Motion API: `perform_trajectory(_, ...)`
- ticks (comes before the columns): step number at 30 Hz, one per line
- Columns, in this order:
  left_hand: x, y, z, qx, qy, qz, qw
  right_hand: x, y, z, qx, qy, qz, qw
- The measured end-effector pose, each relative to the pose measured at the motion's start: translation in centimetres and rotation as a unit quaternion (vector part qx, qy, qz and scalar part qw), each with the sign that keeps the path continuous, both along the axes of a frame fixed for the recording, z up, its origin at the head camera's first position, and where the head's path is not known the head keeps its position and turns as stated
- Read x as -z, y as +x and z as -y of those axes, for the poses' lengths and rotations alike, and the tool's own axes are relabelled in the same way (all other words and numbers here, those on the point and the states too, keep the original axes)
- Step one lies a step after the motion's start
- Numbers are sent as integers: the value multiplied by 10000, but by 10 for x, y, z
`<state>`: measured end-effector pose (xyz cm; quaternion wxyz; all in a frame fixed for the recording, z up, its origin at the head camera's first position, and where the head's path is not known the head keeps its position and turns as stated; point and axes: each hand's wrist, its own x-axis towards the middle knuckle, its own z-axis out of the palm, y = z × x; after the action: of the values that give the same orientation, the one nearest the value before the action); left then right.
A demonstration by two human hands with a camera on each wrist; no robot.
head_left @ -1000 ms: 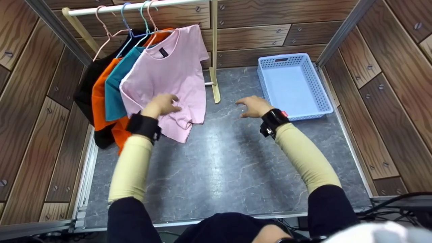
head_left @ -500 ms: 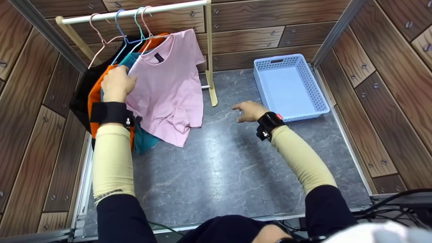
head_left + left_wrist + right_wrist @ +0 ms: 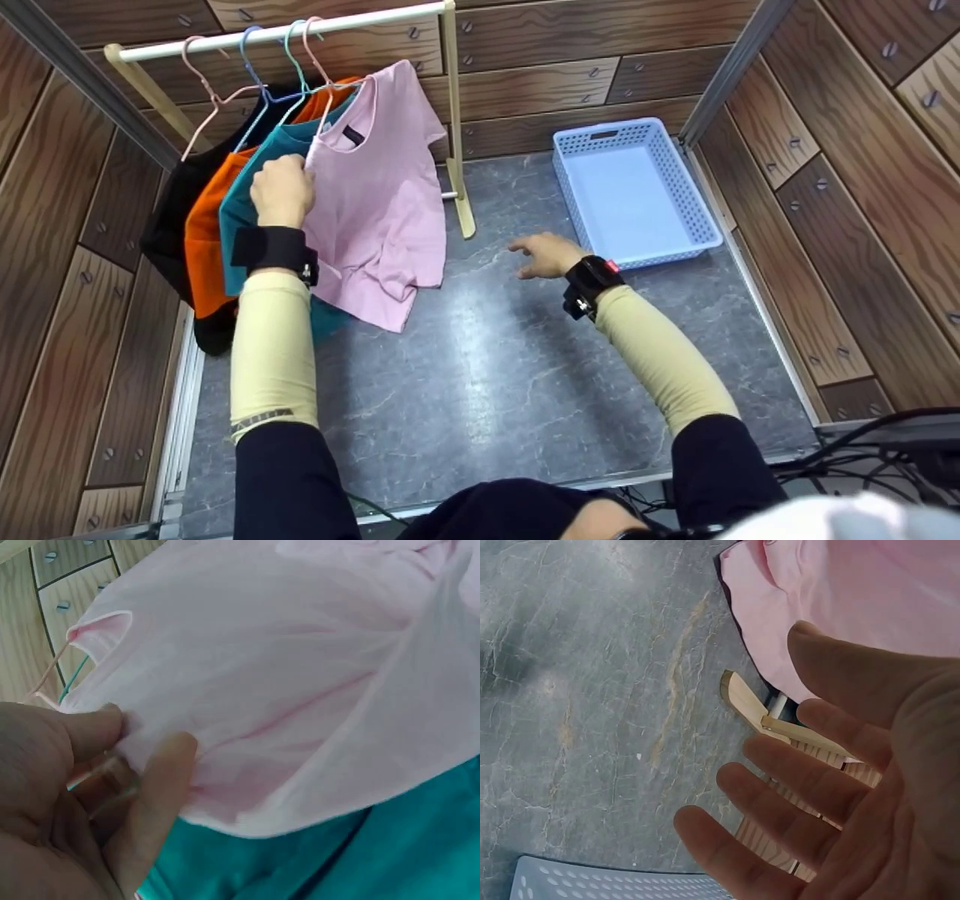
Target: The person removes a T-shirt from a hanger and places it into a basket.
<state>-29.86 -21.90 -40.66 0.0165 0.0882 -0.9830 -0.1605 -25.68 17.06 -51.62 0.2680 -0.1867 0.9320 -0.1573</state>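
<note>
A pink T-shirt [image 3: 375,202] hangs foremost on a pink hanger [image 3: 319,64]. My left hand [image 3: 283,187] is at its near shoulder, in front of the teal shirt [image 3: 244,202]. In the left wrist view, the curled fingers and thumb pinch the pink cloth at its edge; part of the grip is hidden behind the cloth. Behind the teal one hang an orange shirt [image 3: 206,255] and a black shirt [image 3: 165,236]. Holding nothing, my right hand [image 3: 551,255] hovers over the floor with loosely spread fingers, left of the blue basket [image 3: 634,259].
The garment rack's white rail [image 3: 360,25] carries several hangers, and its wooden foot [image 3: 465,214] stands on the grey marbled floor [image 3: 465,375]. Wood-patterned walls [image 3: 532,67] enclose the space. Dark cables [image 3: 862,457] lie outside at the lower right.
My left hand has gone from the pink T-shirt's lower front up and left over the orange and teal shirts, then right to the pink shoulder. The right hand has barely moved.
</note>
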Motion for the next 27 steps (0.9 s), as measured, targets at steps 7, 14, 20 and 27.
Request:
perform_trajectory(7,-30,9,8,25,-290,-289,9992,4,3,-2,-55,52,42,10000)
perform_trajectory(14,-53,27,30,407,-500,-164,9978,5,4,-2,-93,86,58,9999)
perform_trajectory(20,-46,45,47,1041,-603,152,9926,0,3,-5,-89,-50,-203,9997)
perform_trajectory(27,-34,53,37,1853,-748,232,9796,-19,-3,-10,378,-983,-1284,9861)
